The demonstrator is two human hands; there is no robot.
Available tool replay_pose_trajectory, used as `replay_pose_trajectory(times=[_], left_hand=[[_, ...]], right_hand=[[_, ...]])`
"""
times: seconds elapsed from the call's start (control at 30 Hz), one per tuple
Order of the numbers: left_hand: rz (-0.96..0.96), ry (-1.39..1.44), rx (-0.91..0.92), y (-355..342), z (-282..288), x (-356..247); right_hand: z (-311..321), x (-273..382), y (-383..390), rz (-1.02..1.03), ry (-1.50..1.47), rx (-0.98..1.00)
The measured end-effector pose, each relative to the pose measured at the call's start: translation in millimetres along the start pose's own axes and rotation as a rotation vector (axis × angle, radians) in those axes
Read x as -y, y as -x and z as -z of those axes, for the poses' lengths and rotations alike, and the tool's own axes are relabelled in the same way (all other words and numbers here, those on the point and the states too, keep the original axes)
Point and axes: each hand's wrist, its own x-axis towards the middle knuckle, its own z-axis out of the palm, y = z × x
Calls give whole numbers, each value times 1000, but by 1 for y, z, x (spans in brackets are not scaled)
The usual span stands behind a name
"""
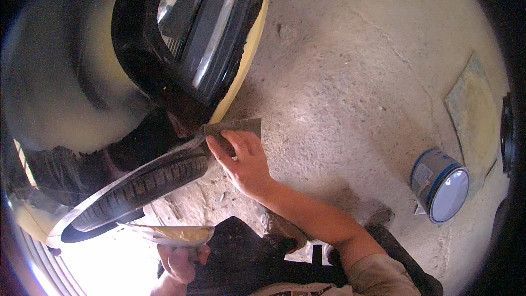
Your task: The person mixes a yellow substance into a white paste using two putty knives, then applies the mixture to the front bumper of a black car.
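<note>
My right hand grips a dark, flat, rectangular spreader and presses it to the car's body at the front end of the wheel arch, just below the headlamp. Its fingers bend over the spreader's near edge. Lower down, my left hand is closed under a shallow, shiny plate and keeps it roughly level. Yellowish putty lies on this plate. Between my hands and the car, the tyre shows inside the arch. Pale, smoothed patches mark the dark body panel.
On the rough concrete floor at the right stands a tin with blue rims and a pale lid. Beyond it lies a flat, stained board. My shoe is below my right forearm. Bright light glares at the lower left.
</note>
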Motion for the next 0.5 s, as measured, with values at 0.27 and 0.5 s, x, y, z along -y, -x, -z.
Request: replay_pose_trajectory(times=[0.27,0.5], left_hand=[[-14,-141,6,-5,-4,-3],[7,-277,156,-25,-11,-6]], right_hand=[[17,8,9,-22,-66,90],[90,21,-25,-338,-714,123]])
